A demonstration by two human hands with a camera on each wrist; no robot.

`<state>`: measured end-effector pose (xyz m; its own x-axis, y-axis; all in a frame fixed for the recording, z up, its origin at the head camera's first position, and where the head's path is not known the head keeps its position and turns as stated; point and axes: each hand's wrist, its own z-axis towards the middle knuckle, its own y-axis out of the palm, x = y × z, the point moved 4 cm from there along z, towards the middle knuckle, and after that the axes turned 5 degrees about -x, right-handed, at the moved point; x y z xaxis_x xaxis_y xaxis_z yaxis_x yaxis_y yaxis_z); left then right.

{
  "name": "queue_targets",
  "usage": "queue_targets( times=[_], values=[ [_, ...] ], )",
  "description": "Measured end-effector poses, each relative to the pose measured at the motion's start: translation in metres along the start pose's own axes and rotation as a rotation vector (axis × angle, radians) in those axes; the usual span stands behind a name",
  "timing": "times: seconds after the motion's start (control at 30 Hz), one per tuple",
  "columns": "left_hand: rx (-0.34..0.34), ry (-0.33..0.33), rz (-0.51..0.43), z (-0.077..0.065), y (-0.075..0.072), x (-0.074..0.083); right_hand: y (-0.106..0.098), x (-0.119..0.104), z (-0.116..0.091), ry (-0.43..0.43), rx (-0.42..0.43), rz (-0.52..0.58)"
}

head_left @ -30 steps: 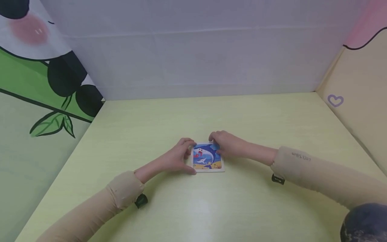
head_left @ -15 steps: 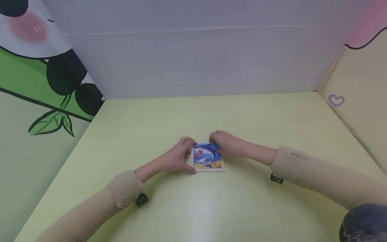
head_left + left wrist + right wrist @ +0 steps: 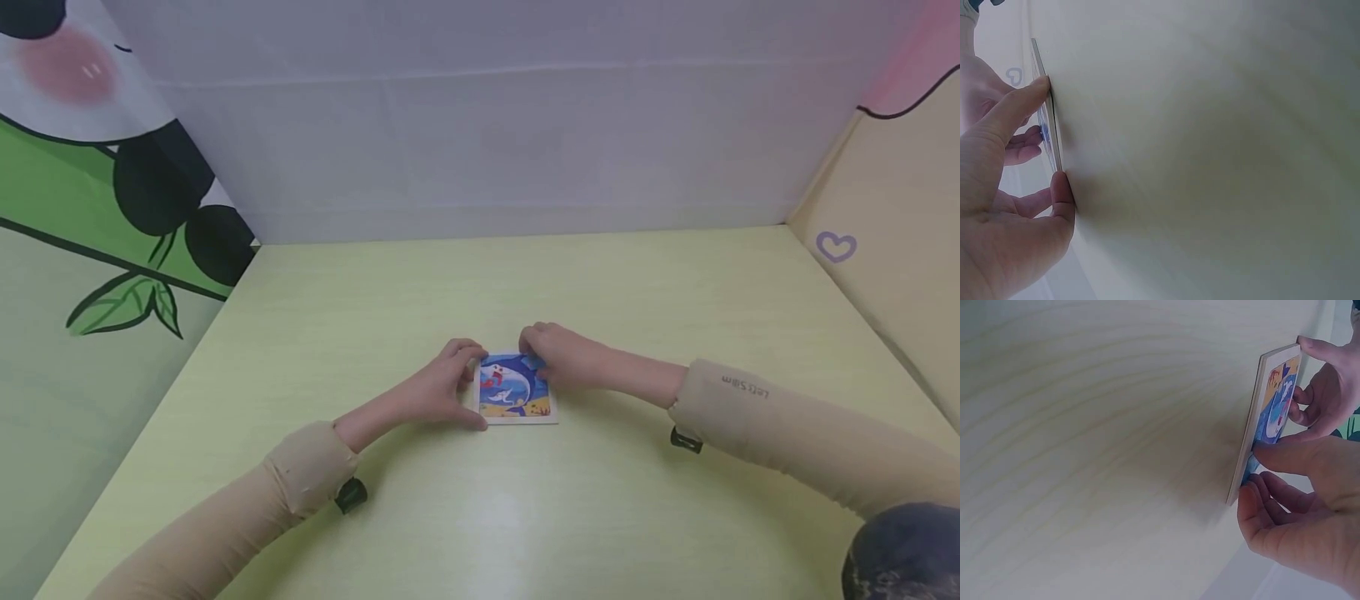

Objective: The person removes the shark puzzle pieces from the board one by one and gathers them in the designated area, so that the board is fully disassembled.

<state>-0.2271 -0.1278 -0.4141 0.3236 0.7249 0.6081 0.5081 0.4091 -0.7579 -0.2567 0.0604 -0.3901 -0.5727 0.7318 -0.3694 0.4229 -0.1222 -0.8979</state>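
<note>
A small square picture puzzle (image 3: 513, 390) with a white border and a blue whale scene lies flat on the table. My left hand (image 3: 435, 390) grips its left side, thumb at the near corner and a finger at the far corner. From the right, my right hand (image 3: 573, 358) holds the far right corner. In the right wrist view, the right thumb (image 3: 1291, 456) presses on the puzzle's face while the curled fingers sit by its edge. The left wrist view shows the puzzle (image 3: 1051, 134) edge-on. Seams between pieces are too small to tell.
The pale yellow-green table (image 3: 360, 292) ends at a light grey back wall (image 3: 480, 150). A panda-patterned panel (image 3: 112, 208) stands at the left, and a beige one (image 3: 900, 250) at the right. A dark round object (image 3: 903, 554) shows at the lower right corner.
Both hands keep the same hold on the puzzle, which stays in place. Only the head view has shifted very slightly.
</note>
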Motion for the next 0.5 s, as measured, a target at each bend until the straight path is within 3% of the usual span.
queue_targets(
  times=[0.5],
  values=[
    [0.002, -0.011, 0.008, -0.0016, -0.0014, -0.0004, -0.0013, -0.0041, 0.0005, -0.008, 0.008, -0.028]
  ],
)
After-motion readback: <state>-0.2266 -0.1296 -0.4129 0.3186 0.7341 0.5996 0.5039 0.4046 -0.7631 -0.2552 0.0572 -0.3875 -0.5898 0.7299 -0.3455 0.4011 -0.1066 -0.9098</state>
